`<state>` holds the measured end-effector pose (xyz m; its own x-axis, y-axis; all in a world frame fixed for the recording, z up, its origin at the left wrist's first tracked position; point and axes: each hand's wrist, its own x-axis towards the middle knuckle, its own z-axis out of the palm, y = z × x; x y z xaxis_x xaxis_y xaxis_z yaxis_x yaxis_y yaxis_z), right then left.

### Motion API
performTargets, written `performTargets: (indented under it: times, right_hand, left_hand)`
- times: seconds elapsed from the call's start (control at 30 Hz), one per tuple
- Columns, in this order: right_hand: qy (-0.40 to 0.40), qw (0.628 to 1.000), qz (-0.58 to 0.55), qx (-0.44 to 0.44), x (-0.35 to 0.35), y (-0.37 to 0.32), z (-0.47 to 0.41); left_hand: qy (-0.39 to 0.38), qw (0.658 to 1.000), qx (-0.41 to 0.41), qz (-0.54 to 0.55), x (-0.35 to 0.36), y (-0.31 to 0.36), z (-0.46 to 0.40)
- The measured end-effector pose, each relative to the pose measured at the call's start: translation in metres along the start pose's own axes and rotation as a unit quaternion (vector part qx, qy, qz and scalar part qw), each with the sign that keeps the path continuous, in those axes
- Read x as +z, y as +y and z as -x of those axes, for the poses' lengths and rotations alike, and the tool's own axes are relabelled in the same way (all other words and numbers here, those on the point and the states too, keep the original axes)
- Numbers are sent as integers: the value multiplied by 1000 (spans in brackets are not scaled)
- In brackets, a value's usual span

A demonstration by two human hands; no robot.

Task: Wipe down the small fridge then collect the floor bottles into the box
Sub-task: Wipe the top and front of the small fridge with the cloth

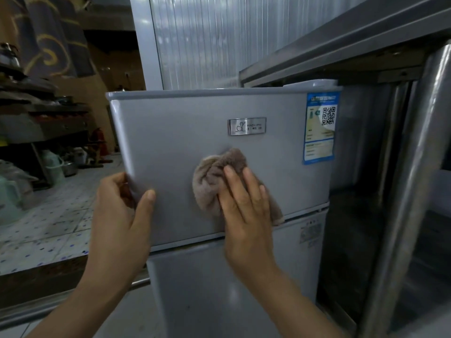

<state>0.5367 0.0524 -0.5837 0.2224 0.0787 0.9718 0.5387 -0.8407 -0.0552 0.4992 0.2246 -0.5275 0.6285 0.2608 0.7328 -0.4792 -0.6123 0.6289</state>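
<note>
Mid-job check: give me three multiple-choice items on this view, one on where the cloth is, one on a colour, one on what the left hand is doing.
1. The cloth is pressed on the fridge's: A) upper door B) lower door C) top.
2. The sticker border is: A) red B) blue C) green.
3. The left hand: A) hangs free B) holds a bottle C) has a grip on the door's left edge.

Answers: 1 A, the right hand holds it against the upper door, below the nameplate. 2 B, the frame is blue. 3 C, thumb in front, fingers wrapped behind.

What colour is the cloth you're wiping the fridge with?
Brownish-tan cloth, bunched under the right hand; clearest in the head view.
</note>
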Motion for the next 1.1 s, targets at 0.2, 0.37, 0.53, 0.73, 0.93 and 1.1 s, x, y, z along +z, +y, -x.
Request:
performTargets:
  times: [0.2, 0.37, 0.53, 0.73, 0.93, 1.1]
  right_hand:
    - [56, 984, 39, 167, -26, 37, 10]
    - [63, 992, 18, 105, -37, 33, -23]
    - [70, 992, 41, 96, -32, 43, -26]
    - [75, 981, 45, 171, -37, 72, 26]
    - [131, 944, 23, 301, -38, 92, -2]
    - [144, 894, 9, 423, -40, 108, -16]
  left_hand:
    - [11, 1000, 0, 7, 4, -2, 2]
    - [34, 999, 2, 19, 9, -8, 3]
    - [54, 998, 32, 4, 11, -23, -1]
    - [64, 997, 31, 35, 19, -54, -11]
    - [85, 995, 32, 44, 20, -55, -12]
    - [47, 999, 7, -14, 13, -45, 9]
